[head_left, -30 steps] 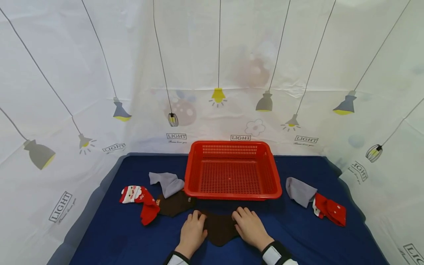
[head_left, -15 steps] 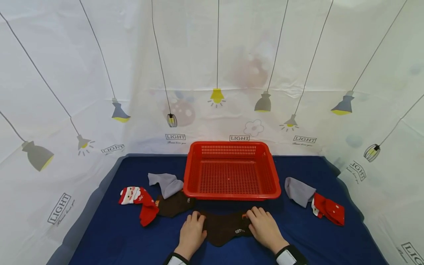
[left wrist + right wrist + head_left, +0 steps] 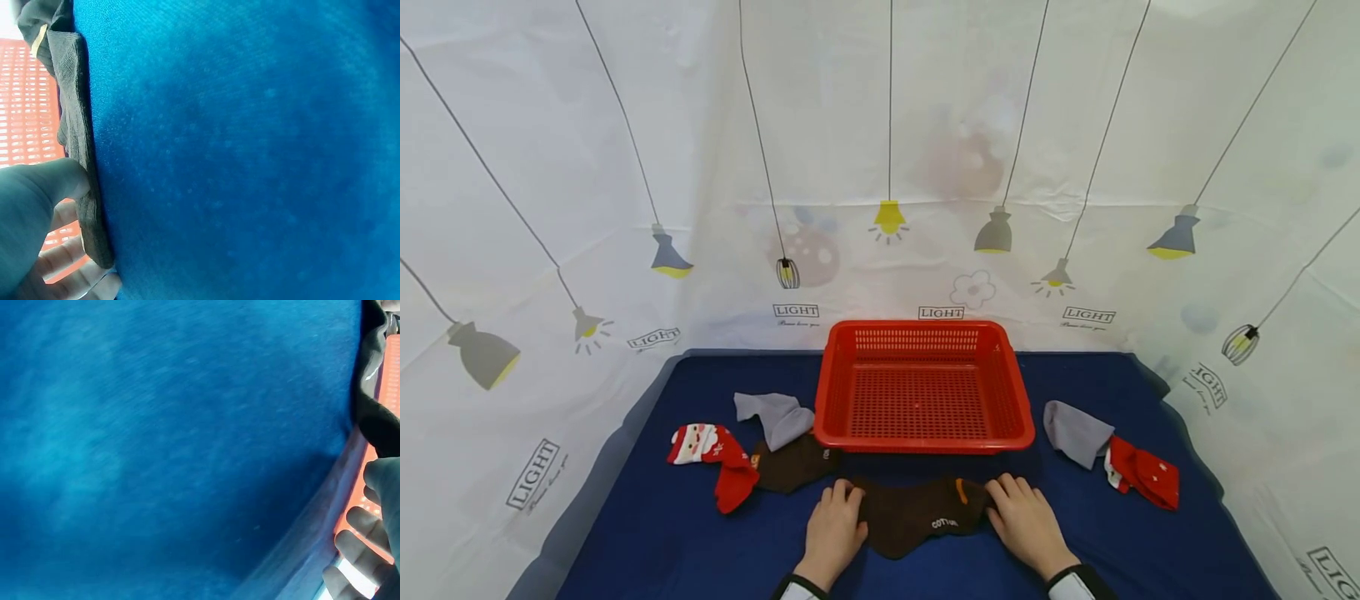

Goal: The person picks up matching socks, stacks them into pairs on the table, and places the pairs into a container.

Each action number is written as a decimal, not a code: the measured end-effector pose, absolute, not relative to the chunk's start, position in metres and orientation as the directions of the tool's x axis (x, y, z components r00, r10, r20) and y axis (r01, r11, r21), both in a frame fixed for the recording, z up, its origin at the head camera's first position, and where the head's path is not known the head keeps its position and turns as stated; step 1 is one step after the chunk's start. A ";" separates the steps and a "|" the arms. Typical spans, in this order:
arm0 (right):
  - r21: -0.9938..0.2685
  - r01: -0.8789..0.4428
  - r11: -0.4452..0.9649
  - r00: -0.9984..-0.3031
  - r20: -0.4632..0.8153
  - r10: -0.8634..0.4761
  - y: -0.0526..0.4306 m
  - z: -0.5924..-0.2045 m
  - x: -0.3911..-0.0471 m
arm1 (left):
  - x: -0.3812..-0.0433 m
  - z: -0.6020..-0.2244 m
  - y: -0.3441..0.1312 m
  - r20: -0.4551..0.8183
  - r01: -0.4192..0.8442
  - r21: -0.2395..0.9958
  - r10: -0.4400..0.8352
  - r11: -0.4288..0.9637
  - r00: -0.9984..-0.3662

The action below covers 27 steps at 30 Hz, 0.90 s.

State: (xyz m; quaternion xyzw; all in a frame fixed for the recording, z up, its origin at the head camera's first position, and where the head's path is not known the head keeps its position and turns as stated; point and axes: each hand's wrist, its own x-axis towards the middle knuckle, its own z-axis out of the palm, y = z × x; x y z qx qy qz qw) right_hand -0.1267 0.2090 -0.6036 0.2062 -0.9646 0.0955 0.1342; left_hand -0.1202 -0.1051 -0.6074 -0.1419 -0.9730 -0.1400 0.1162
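A dark brown sock [image 3: 917, 521] with white lettering and an orange mark lies stretched sideways on the blue cloth, just in front of the red basket. At its left end my left hand [image 3: 833, 533] pinches the fabric, thumb on the near side and fingers behind, as the left wrist view shows on the sock [image 3: 75, 119]. My right hand [image 3: 1028, 527] holds the other end. In the right wrist view the sock [image 3: 370, 369] runs up to the thumb, and the other fingers [image 3: 359, 553] are spread apart.
A red plastic basket [image 3: 917, 444] stands behind the hands. Left of it lie a grey sock [image 3: 784, 421], another brown sock [image 3: 793, 468] partly under it and a red Santa sock [image 3: 730, 467]. To the right are a grey sock [image 3: 1077, 433] and a folded red sock [image 3: 1152, 479].
My right hand has moved right along the brown sock to its end, uncovering the lettering and orange mark. The left hand has stayed at the left end.
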 end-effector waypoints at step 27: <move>-0.150 -0.546 0.824 -0.787 0.429 -0.443 0.149 -0.584 -0.132 | -0.117 -0.604 -0.120 0.228 0.298 0.265 0.240 0.917 -0.944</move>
